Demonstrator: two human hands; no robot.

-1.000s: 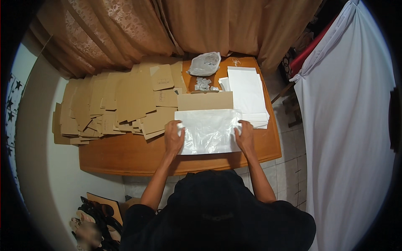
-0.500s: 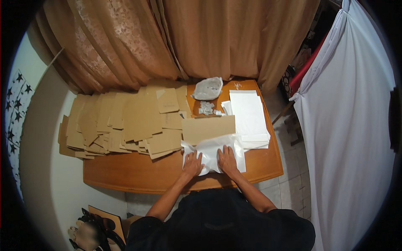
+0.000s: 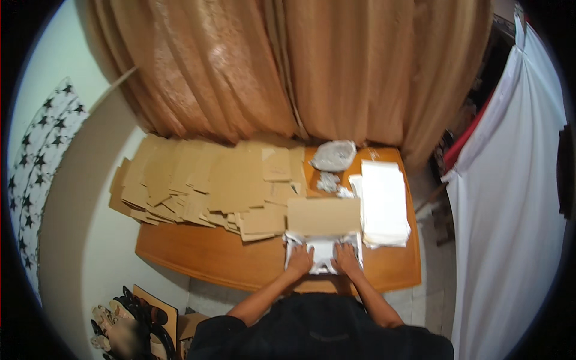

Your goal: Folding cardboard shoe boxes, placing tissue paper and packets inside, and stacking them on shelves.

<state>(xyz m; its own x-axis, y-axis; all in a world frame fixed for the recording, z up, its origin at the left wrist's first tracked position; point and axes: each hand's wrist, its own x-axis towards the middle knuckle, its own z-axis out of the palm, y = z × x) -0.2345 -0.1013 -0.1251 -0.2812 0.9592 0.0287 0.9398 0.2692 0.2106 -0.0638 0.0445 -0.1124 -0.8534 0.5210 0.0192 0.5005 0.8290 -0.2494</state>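
An open cardboard box with its brown lid (image 3: 324,216) laid back sits near the front edge of the table. White paper (image 3: 323,247) lines its lower part, pushed down and creased along the sides. My left hand (image 3: 300,259) presses on the paper at the left side, fingers stretched forward. On the right side my right hand (image 3: 345,258) does the same, also open. Neither hand grips anything. Whatever lies beneath the paper is hidden.
Overlapping flat cardboard pieces (image 3: 234,186) cover the table's left and back. A stack of white sheets (image 3: 384,204) lies at the right. Behind the lid are a plastic bag (image 3: 335,156) and small pale pieces (image 3: 328,182). Brown curtains (image 3: 360,78) hang behind the wooden table (image 3: 198,246).
The white paper, which spread loosely over the box's front, is now pushed down inside it. Both hands have pressed down with it. The view has tilted and shifted.
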